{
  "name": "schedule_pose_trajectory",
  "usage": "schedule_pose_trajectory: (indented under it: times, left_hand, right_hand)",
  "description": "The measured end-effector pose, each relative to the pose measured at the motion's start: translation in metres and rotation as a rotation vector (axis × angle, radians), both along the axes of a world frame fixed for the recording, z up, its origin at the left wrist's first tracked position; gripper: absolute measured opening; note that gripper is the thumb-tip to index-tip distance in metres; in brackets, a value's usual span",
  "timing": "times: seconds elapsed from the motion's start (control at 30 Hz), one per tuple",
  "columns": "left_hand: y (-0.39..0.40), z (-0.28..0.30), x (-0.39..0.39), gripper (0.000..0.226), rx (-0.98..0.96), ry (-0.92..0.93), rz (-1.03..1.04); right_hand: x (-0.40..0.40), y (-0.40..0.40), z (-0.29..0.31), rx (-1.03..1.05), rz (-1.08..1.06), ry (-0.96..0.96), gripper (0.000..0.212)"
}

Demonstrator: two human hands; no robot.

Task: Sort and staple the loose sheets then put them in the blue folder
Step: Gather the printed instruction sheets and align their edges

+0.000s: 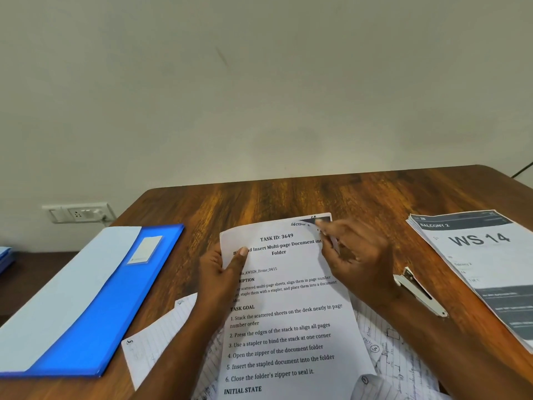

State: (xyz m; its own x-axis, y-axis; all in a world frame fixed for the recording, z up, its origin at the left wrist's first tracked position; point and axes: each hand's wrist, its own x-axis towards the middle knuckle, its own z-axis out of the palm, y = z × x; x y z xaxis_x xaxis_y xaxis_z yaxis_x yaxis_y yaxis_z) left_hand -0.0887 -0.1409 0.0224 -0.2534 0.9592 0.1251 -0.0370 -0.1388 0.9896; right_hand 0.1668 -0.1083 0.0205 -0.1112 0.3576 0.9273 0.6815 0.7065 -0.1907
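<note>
Item one, white printed instruction sheet (284,307): your left hand (222,272) pinches its left edge, your right hand (353,255) grips the top right corner, likely squaring pages for stapling. Long axis runs away from you, heading farthest. Ruled handwritten sheets (161,339) beneath; silver stapler (418,290) right; blue plastic folder (95,298) left.

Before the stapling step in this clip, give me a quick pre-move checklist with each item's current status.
1. Printed stack held by both hands: ok; left hand grips its left edge, right hand pinches the top right corner.
2. Stack edges aligned: cannot tell.
3. All loose sheets gathered: not ok; lined sheets lie under the stack.
4. Stapler within reach: ok, beside the right wrist.
5. Blue folder ready: ok, lying at the left.
</note>
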Motion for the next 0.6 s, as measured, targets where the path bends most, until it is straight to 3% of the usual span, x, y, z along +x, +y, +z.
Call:
schedule_pose_trajectory:
  times: [0.3, 0.37, 0.5, 0.6]
  left_hand:
    - [0.0028, -0.0059, -0.0031, 0.014, -0.015, 0.047, 0.026]
    - [0.0024, -0.0054, -0.0032, 0.014, -0.01, 0.035, 0.021]
    - [0.0012, -0.0031, -0.0021, 0.009, 0.011, 0.011, 0.02]
    - [0.0014, -0.0033, -0.0019, 0.008, 0.017, 0.003, 0.031]
  right_hand:
    - [0.0017, -0.0003, -0.001, -0.013, 0.064, -0.014, 0.01]
    - [0.0023, 0.0027, -0.0019, -0.077, 0.037, -0.016, 0.018]
    - [0.0005, 0.0042, -0.0025, -0.239, -0.047, -0.048, 0.054]
    - [0.0002, 0.0029, -0.0023, -0.248, -0.07, -0.029, 0.052]
